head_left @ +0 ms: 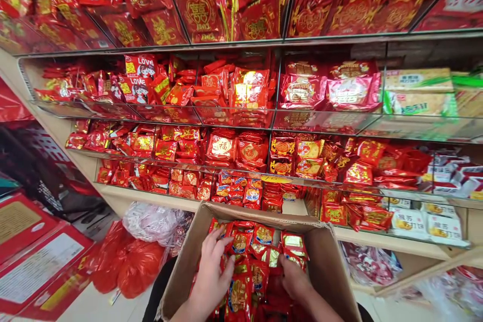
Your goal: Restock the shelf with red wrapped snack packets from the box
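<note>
An uncovered cardboard box (334, 266) stands in front of me, holding many small red-and-gold snack packets (238, 294). My left hand (213, 266) is inside it on the left, open, with its fingers apart and resting on the packets. Farther right in the box, my right hand (296, 276) reaches down among the packets. One of its fingertips touches or lies close to a shiny gold-and-red packet (272, 256). Its other fingers are mostly hidden, so I cannot tell whether they grip anything.
Tiered shelves with clear front guards (234, 116) hold rows of red packets. White packets (426, 224) and green-edged packs (418, 93) sit at the right. Red plastic bags (139, 266) and red cartons (41, 266) are on the floor at left. A clear bag (372, 261) lies under the shelf.
</note>
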Demonstrator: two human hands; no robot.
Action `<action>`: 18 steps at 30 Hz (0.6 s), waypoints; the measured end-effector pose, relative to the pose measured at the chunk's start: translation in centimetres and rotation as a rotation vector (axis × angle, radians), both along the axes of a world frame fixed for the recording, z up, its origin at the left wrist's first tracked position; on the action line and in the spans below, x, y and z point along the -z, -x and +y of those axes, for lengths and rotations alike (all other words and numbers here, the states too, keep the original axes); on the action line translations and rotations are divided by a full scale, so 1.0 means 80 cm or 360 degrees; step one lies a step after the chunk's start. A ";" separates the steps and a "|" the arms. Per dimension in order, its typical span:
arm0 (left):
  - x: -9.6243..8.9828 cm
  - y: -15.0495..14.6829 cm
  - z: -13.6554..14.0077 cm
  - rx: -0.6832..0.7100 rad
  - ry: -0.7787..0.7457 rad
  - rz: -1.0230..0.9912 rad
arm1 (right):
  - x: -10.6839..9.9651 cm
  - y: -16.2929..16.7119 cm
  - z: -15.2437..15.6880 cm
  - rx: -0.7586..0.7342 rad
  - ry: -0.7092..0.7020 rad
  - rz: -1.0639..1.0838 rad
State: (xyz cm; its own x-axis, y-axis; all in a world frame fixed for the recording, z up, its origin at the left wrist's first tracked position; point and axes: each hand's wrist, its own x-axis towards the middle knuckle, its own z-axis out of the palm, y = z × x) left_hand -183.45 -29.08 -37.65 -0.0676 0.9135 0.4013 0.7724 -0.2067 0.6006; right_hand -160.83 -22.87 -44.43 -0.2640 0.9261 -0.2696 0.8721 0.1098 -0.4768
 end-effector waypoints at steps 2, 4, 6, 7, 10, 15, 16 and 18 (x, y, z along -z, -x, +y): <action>-0.001 -0.018 0.003 0.0076 0.0115 -0.0258 | -0.015 -0.014 0.002 0.0073 -0.0032 0.0078; -0.002 -0.036 0.011 0.0095 0.0260 -0.0573 | -0.034 -0.022 0.000 0.0169 -0.0071 0.0240; -0.003 -0.057 0.019 0.0102 0.0535 -0.0958 | -0.053 -0.021 -0.008 0.0344 -0.0038 0.0735; -0.003 -0.067 0.022 0.0120 0.0703 -0.1137 | -0.062 -0.017 -0.014 0.0466 0.0037 0.1076; -0.007 -0.093 0.025 0.0164 0.0940 -0.1527 | -0.082 0.001 -0.034 0.0813 0.0362 0.1881; -0.015 -0.099 0.025 0.0222 0.0690 -0.1475 | -0.089 0.017 -0.040 0.0913 0.0422 0.2052; -0.017 -0.098 0.026 0.0244 0.0698 -0.1440 | -0.086 0.017 -0.037 0.0892 0.0386 0.2024; -0.019 -0.097 0.029 0.0217 0.0696 -0.1464 | -0.077 0.018 -0.029 0.0848 0.0242 0.1940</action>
State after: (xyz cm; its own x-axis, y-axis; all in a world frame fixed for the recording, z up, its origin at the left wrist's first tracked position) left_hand -175.72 -26.76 -36.17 -0.0657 0.9902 -0.1235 -0.0387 0.1211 0.9919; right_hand -162.25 -25.22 -38.27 -0.0263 0.9726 -0.2308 -0.1961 -0.2314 -0.9529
